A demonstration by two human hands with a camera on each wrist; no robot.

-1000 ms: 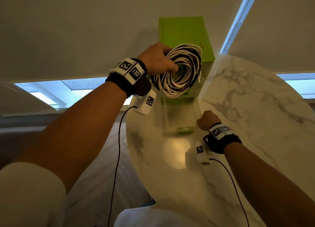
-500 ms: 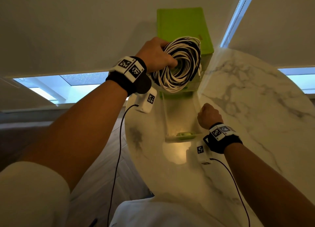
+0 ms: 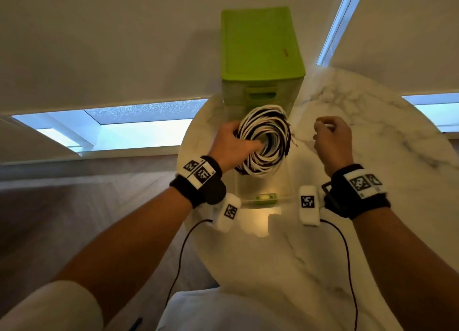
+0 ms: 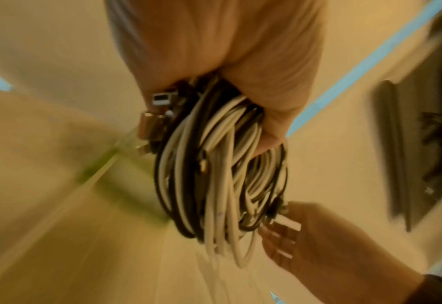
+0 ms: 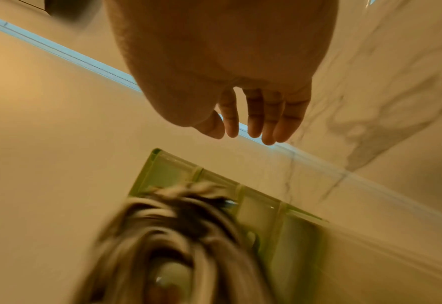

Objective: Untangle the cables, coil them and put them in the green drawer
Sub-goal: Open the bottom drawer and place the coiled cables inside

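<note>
My left hand [image 3: 233,141] grips a coil of white and black cables [image 3: 263,141], thumb through its middle, just above the pulled-out clear drawer [image 3: 265,198] of the green drawer unit [image 3: 260,52]. In the left wrist view the hand [image 4: 240,61] clutches the coil [image 4: 214,174], with metal plugs sticking out at the fist. My right hand [image 3: 330,139] hovers to the right of the coil and holds nothing. Its fingers [image 5: 256,119] hang relaxed in the right wrist view, above the blurred coil [image 5: 175,236] and the unit [image 5: 266,205].
The drawer unit stands at the far edge of a round white marble table [image 3: 372,156]. A pale wall with low windows lies behind, and wooden floor shows to the left of the table. Black leads trail from both wrist cameras.
My left hand has brought the coil down from in front of the unit's top to over the open drawer. My right hand has left the drawer's front corner and uncurled beside the coil.
</note>
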